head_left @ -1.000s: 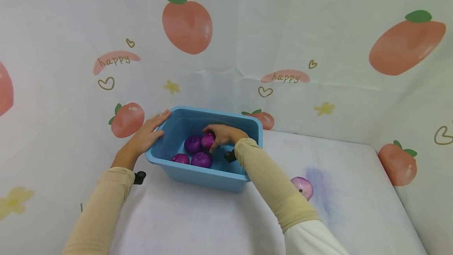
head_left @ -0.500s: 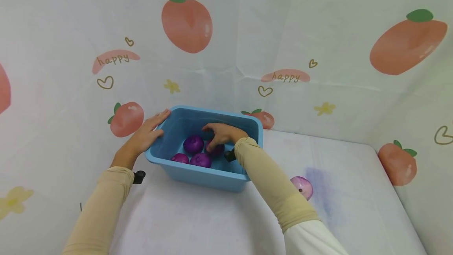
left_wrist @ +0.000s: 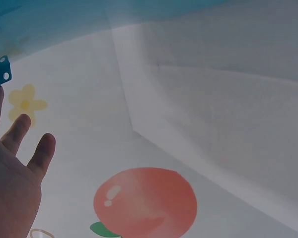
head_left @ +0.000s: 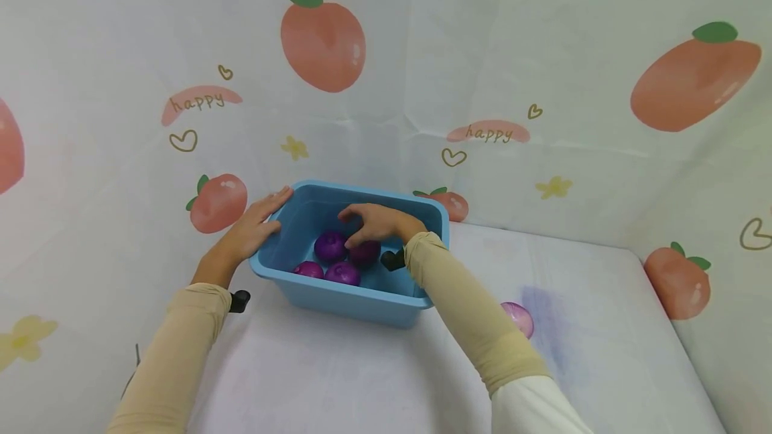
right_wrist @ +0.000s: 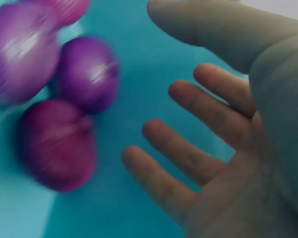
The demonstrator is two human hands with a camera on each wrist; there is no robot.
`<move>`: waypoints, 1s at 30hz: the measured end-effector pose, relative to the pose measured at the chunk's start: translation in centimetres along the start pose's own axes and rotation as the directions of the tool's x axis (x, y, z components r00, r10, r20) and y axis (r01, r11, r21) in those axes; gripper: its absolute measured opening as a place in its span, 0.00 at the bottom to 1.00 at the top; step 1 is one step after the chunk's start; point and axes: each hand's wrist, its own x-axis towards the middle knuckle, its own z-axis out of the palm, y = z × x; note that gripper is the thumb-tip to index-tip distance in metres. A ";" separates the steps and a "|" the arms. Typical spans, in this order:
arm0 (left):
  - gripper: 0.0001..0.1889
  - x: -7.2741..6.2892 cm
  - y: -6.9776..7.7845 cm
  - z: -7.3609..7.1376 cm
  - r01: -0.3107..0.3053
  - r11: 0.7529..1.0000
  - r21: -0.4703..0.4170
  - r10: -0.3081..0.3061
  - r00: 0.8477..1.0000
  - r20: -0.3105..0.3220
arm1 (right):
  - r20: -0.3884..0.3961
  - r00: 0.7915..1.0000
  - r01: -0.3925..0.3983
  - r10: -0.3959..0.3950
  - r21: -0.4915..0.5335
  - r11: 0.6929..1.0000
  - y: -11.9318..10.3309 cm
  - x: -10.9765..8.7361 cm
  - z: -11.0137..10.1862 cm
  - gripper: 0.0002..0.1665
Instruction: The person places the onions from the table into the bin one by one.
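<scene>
Inside a blue plastic bin (head_left: 356, 303) lie several purple onions (head_left: 330, 247), grouped toward its left and middle. My right hand (head_left: 378, 223) reaches in over the bin with fingers and thumb spread, holding nothing. Below it sits a darker reddish onion (head_left: 364, 255), partly covered by the hand in the head view. In the right wrist view that reddish onion (right_wrist: 59, 146) stands apart from the fingertips. My left hand (head_left: 247, 233) rests at the bin's left rim, thumb over the edge; its fingers (left_wrist: 42, 153) look straight and spread in the left wrist view.
A paler pink-purple onion (head_left: 520, 320) lies on the white table (head_left: 597, 327) right of the bin, partly behind the right sleeve. A bluish stain (head_left: 543, 320) marks the cloth beside it. A fruit-printed white backdrop (head_left: 386, 86) rises close behind the bin.
My right hand has let go of an onion inside the bin; its fingers have opened and lifted slightly up and left. The left hand has stayed at the rim.
</scene>
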 end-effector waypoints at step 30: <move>0.36 -0.1 -0.1 -0.1 -0.028 1.000 -0.008 0.028 1.000 0.002 | -0.449 0.892 -0.064 0.047 -0.022 0.998 10.5 -24.7 -2.6 0.32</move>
